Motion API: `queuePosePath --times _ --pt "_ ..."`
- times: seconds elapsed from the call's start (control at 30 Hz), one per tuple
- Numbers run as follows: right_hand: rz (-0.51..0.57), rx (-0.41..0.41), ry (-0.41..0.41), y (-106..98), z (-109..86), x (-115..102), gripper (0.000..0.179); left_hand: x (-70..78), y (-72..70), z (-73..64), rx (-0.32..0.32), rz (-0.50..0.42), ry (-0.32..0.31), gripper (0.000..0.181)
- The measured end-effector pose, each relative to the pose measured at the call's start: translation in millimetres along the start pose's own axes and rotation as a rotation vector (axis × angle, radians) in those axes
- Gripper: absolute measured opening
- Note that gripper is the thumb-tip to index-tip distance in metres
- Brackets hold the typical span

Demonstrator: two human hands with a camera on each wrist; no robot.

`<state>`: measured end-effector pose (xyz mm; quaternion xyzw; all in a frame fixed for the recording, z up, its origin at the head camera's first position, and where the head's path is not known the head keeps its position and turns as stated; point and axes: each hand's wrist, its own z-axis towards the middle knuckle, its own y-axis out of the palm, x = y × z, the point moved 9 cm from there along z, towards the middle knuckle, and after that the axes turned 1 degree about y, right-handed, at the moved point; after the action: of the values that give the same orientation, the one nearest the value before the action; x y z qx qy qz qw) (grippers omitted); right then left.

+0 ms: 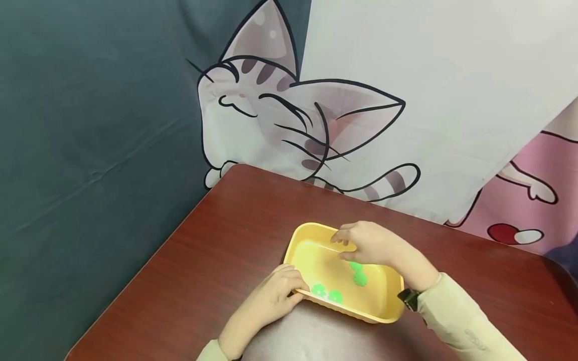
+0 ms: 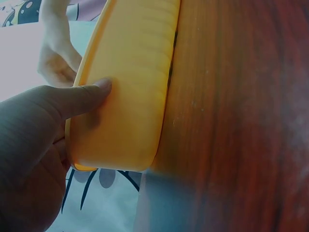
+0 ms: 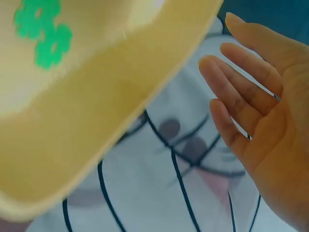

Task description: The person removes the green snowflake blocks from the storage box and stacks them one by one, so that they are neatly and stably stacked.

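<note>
A yellow plastic basin [image 1: 325, 263] sits on the table, holding several green flower-shaped pieces [image 1: 359, 278]. My left hand [image 1: 275, 295] grips its near left rim; in the left wrist view the thumb [image 2: 89, 99] presses the outer wall while the other fingers are largely hidden behind. Over the far side of the basin hovers my right hand [image 1: 372, 244], holding nothing, fingers loosely bent and spread from the thumb. The right wrist view shows that palm [image 3: 275, 121] bare beside the basin's rim, with two touching green flowers [image 3: 53, 46] on the basin floor.
The basin stands on a reddish-brown wooden table [image 1: 217, 240] whose far edge meets a white cloth with a cartoon cat [image 1: 271, 115]. A dark blue-green curtain [image 1: 99, 125] hangs along the left. A dark band [image 1: 409, 299] circles the right wrist.
</note>
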<state>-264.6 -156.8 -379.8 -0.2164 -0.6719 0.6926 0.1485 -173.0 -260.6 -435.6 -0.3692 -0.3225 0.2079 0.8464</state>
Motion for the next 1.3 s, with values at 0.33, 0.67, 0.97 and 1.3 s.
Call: queuePosePath --times 0.33,0.67,0.97,1.3 --pt "-0.010 -0.193 -0.069 59.7 22.8 -29.7 0.037 -1.7 -0.2 -1.1 0.013 0.007 0.004 0.003" --pt "-0.089 -0.259 -0.058 81.5 26.7 -35.3 0.032 -2.0 -0.6 -0.8 0.010 0.024 0.003 0.004" --pt "-0.300 -0.216 -0.224 89.8 25.9 -55.8 0.025 -2.1 1.0 -1.1 0.002 0.018 -0.004 0.006" --pt "-0.349 -0.194 -0.242 93.9 28.7 -59.9 0.022 -3.4 1.6 -0.5 -0.002 0.022 -0.017 0.006"
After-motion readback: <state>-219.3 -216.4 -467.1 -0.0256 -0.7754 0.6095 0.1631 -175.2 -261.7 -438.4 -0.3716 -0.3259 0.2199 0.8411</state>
